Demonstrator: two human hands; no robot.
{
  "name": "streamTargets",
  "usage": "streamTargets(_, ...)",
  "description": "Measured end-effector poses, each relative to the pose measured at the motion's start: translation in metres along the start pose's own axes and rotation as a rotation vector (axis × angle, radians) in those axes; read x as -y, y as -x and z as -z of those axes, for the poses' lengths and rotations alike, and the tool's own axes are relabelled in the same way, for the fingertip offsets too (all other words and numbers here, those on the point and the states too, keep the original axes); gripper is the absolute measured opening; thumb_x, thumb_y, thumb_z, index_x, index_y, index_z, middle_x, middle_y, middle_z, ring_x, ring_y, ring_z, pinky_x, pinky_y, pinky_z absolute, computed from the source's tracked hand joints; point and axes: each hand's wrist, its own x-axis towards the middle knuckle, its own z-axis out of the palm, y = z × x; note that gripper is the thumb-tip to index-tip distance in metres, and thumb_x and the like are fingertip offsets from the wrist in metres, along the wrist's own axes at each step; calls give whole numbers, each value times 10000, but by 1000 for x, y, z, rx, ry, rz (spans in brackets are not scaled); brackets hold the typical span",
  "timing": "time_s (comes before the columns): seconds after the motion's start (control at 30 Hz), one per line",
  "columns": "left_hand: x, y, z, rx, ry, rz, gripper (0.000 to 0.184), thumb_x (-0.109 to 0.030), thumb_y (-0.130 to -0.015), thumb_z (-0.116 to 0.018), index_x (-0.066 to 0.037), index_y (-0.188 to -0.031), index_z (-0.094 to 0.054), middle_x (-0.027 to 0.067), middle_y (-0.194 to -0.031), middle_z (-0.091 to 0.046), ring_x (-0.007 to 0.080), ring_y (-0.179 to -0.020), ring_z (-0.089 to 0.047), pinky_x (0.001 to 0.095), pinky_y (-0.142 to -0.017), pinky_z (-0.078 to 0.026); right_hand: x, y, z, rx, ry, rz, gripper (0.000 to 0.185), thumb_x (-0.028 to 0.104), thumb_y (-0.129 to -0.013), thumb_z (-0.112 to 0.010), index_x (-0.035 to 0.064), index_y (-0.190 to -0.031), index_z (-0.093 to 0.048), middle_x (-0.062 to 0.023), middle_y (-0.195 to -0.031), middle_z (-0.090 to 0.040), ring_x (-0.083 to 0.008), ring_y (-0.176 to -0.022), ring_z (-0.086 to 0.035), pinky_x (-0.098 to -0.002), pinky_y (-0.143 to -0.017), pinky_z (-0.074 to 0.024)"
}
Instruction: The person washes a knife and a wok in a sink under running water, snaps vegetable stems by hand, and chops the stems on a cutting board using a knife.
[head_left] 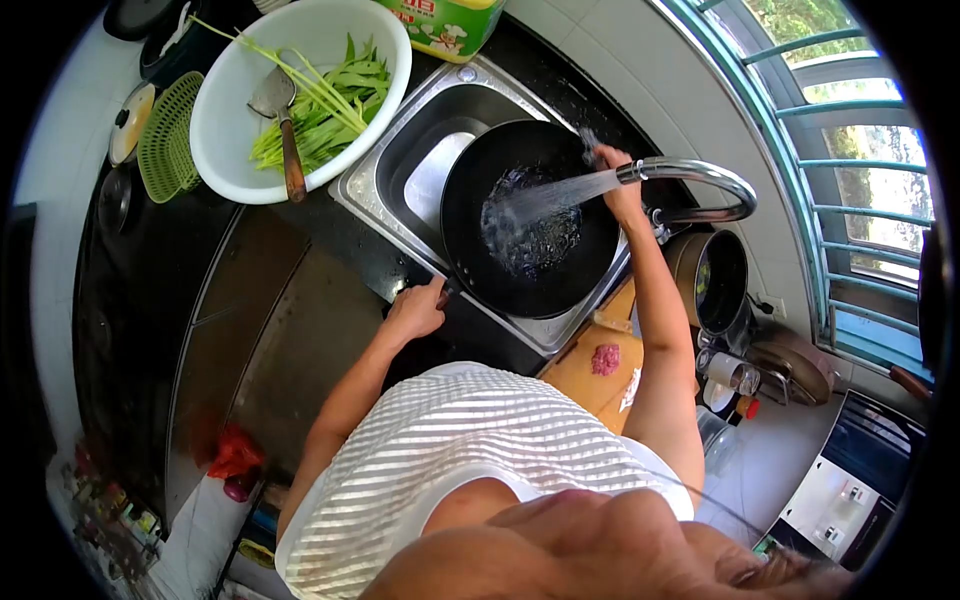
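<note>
Black, round, deep metal wok [592,265] is at frame centre, lying over the right part of the stainless-steel sink [437,170]. Chrome curved faucet [705,168] at upper right throws a clear water stream [570,197] into it; water pooled in the bottom.

Left hand [415,312]: fingers wrapped round the short dark wok handle [444,296], lower left of the pan. Right hand [620,198]: by the upper-right rim, fingers curled; partly behind the faucet's outlet, so can't tell whether it grips the rim or something small.

Handling, judged by looks: rigid, not fragile, fairly heavy, more so with water aboard, and the load will slosh. Wet rim likely slick. Best hold is the handle, full wrap, plus a second support at the opposite rim; single-handed, it would probably twist the wrist.
</note>
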Motion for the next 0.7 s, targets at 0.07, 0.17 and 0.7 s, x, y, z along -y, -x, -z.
streamTargets(0.07, -2, -1, -1, -26, 23, -12, 282, -76, -692, -504, 4, -956, -445, 261, -740, -568, 424, -752, -549, 491, -682, -411, -11, -45, -19, 0, 72, 50, 246, 53, -747, -517, 82, -989, -546, -129, -881, -567, -317, -847, -505, -392, -722, -422)
streamTargets(0.17, -10, 2, 9, 34, 12, 24, 310, -76, -677, -511, 3, -968, -440, 249, -760, -578, 417, -761, -553, 487, -682, -415, -18, -85, -48, 104, 241, -9, 320, 86, -764, -481, 125, -1081, -506, -156, -922, -536, -340, -857, -505, -415, -729, -443)
streamTargets(0.7, -24, 16, 61, 483, 604, 121, 267, 26, -578, -522, 19, -825, -419, 58, -601, -411, 154, -418, -464, 282, -369, -369, 28, 182, 108, -148, -555, -747, 229, 77, -832, -502, -17, -1035, -553, -98, -948, -609, -144, -869, -569, -247, -776, -435)
